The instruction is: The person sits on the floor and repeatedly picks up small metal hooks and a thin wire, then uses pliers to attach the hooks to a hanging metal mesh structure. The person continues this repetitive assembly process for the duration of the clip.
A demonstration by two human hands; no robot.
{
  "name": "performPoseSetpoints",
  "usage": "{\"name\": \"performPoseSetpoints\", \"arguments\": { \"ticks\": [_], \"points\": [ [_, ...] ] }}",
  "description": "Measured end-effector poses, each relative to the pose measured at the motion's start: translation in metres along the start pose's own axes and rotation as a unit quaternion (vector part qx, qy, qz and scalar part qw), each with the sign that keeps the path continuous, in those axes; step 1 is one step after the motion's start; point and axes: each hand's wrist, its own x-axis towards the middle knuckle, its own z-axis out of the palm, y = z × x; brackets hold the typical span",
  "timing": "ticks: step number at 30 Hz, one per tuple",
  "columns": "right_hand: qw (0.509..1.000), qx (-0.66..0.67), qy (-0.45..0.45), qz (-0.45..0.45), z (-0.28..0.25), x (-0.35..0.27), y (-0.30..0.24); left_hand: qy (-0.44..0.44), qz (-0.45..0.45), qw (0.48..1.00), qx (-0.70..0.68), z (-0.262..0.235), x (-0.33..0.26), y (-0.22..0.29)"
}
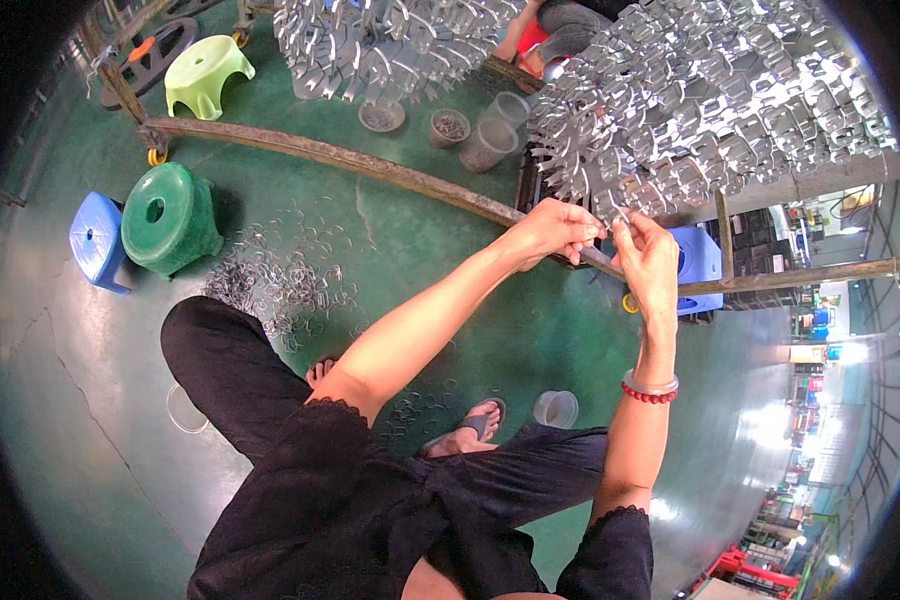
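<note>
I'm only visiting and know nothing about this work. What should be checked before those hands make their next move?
1. Both hands at the metalwork: ok. The left hand and right hand are close together at the lower edge of the hanging metal parts.
2. Secure pinch: cannot tell. What lies between the fingers is too small to make out.
3. Bracelet away from the metal: ok. The red beaded bracelet sits on the wrist, apart from the parts.
4. Hands covered: not ok. Both are bare.
5. Floor free of loose pieces: not ok. Small metal pieces lie scattered.
</note>
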Motion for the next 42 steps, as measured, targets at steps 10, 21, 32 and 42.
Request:
{"name": "performPoseSetpoints", "arguments": {
  "ticks": [10, 21, 32, 42],
  "points": [
    [0.967, 0.148, -0.136, 0.155, -0.003, 0.029, 0.000, 0.003, -0.058, 0.998, -0.041, -0.014, -0.004, -0.001],
    [0.983, 0.040, 0.019, 0.176, 0.021, 0.043, 0.009, 0.065, -0.076, 0.985, -0.140, -0.056, 0.026, 0.000],
    [0.977, -0.026, 0.084, 0.193, 0.031, 0.048, -0.005, 0.023, -0.126, 0.989, -0.080, -0.063, 0.052, 0.002],
    [0.965, -0.006, 0.052, 0.256, 0.031, 0.042, -0.011, 0.066, -0.133, 0.986, -0.082, -0.051, 0.045, 0.004]
  ]
}}
